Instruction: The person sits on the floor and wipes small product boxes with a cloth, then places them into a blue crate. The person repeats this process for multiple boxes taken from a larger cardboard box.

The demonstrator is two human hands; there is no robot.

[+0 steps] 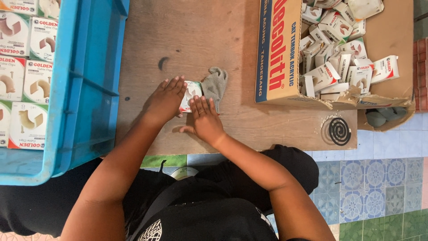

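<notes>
A small white carton (191, 92) lies on the brown wooden board (187, 35), partly covered by both hands. My left hand (166, 99) rests flat on its left side with fingers spread over it. My right hand (206, 119) presses on its lower right edge, fingers pointing up. A crumpled grey cloth (216, 83) lies just right of the carton, touching my right fingertips.
A blue plastic crate (84, 89) at the left holds neat rows of white cartons (26, 85). A large open cardboard box (278, 53) at the right holds several jumbled cartons (334, 49). A black spiral coil (339, 131) sits near the board's right corner. Patterned floor tiles (370, 187) lie below.
</notes>
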